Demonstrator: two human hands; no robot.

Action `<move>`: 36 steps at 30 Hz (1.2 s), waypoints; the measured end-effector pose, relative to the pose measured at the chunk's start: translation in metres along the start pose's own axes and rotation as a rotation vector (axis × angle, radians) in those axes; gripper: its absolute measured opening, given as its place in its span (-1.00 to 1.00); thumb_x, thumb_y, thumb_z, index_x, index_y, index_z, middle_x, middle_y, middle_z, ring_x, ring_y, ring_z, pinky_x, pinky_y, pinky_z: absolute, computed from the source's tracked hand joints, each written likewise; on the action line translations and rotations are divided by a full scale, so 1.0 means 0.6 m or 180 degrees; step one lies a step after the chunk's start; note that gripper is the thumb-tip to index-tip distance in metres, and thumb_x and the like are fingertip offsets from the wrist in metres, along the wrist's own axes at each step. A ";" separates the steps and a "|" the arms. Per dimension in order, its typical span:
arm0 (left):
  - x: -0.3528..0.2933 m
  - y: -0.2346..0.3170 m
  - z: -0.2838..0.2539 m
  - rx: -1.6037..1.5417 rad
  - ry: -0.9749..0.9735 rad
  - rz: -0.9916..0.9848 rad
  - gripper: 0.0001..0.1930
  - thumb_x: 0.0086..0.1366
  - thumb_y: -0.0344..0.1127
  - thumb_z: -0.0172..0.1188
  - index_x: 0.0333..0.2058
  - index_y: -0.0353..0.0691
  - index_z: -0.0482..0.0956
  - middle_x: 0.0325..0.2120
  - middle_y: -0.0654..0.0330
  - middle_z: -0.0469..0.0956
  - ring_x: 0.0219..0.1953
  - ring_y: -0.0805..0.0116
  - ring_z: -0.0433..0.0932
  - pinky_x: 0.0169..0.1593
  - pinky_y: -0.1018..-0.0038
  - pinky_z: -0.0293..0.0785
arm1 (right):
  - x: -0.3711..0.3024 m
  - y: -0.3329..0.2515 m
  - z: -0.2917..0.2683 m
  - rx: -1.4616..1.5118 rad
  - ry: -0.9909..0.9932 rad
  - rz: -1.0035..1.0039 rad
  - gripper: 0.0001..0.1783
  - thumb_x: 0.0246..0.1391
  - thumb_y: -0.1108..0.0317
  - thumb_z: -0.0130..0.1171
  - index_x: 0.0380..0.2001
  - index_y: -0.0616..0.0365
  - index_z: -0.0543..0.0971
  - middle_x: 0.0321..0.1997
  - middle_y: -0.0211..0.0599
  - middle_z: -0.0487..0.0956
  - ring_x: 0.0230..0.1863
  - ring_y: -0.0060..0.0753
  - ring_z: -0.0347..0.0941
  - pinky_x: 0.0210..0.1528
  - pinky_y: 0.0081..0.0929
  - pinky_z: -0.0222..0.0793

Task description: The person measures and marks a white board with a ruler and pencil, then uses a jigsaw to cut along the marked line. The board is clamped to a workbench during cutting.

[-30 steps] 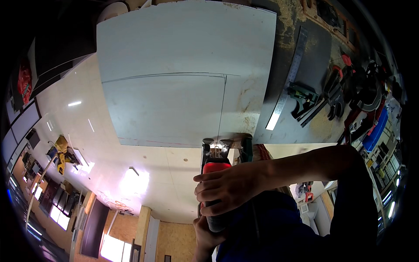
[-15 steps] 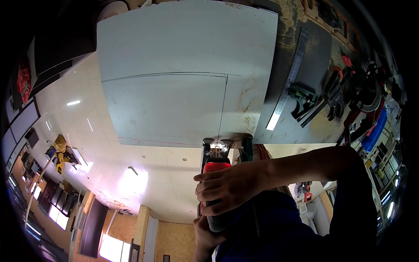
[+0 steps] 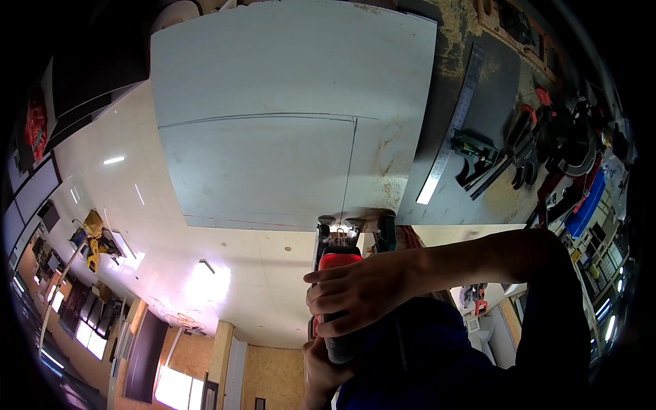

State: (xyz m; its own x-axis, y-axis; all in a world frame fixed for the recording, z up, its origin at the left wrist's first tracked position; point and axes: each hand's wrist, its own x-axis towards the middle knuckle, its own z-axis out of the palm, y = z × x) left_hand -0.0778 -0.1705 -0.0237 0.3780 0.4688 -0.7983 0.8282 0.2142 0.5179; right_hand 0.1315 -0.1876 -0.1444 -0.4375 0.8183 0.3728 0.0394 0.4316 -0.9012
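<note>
A red and black jigsaw [image 3: 339,261] stands at the near edge of a pale grey board [image 3: 273,75], its lit front end at that edge. My right hand [image 3: 362,294] lies over the top of the tool, fingers wrapped across its body. Lower down, my left hand [image 3: 326,365] grips the rear part, with some of its fingers hidden behind the tool. Pencil lines on the board meet at a corner, and one runs down toward the jigsaw's front. Just right of the tool, a dark green clamp [image 3: 387,234] sits at the board's edge.
To the board's right, a metal ruler [image 3: 447,133] lies on the dark workbench [image 3: 502,82], beside a green tool [image 3: 474,152] and several clamps [image 3: 523,150]. Sawdust [image 3: 447,34] covers part of the bench. Farther left, a yellow tool [image 3: 96,239] rests on a pale surface.
</note>
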 end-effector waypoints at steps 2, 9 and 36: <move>-0.002 -0.005 0.000 -0.0005 -0.0038 -0.0039 -0.64 -0.10 -0.36 0.36 -0.28 -0.33 0.54 -0.57 0.00 0.61 -0.49 0.05 0.70 -0.41 0.34 0.57 | -0.001 0.001 0.001 0.0066 0.0055 0.0002 -0.32 -0.12 0.55 0.42 0.06 -0.06 0.34 -0.05 -0.28 0.47 0.17 -0.11 0.46 0.46 0.08 0.21; -0.003 0.000 0.005 -0.0096 0.0028 -0.0093 -0.69 -0.15 -0.44 0.28 -0.33 -0.36 0.56 -0.54 0.15 0.61 -0.52 0.34 0.63 -0.39 0.43 0.53 | -0.001 0.000 -0.002 0.0131 0.0031 0.0041 -0.19 -0.19 0.67 0.40 0.11 -0.13 0.28 0.01 -0.29 0.47 0.22 -0.13 0.44 0.38 0.09 0.33; 0.002 0.002 0.006 -0.0183 0.0037 0.0022 -0.64 -0.03 -0.38 0.36 -0.21 -0.34 0.55 -0.51 -0.01 0.63 -0.41 0.09 0.72 -0.35 0.37 0.58 | 0.001 0.001 -0.008 0.0206 0.0062 0.0053 -0.25 -0.18 0.61 0.42 0.07 -0.10 0.32 -0.03 -0.28 0.48 0.18 -0.11 0.47 0.43 0.11 0.25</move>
State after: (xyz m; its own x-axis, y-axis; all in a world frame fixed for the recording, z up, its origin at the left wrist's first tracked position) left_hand -0.0752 -0.1726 -0.0250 0.3786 0.4802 -0.7912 0.8004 0.2595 0.5405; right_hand 0.1354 -0.1849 -0.1439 -0.4196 0.8327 0.3613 -0.0120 0.3929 -0.9195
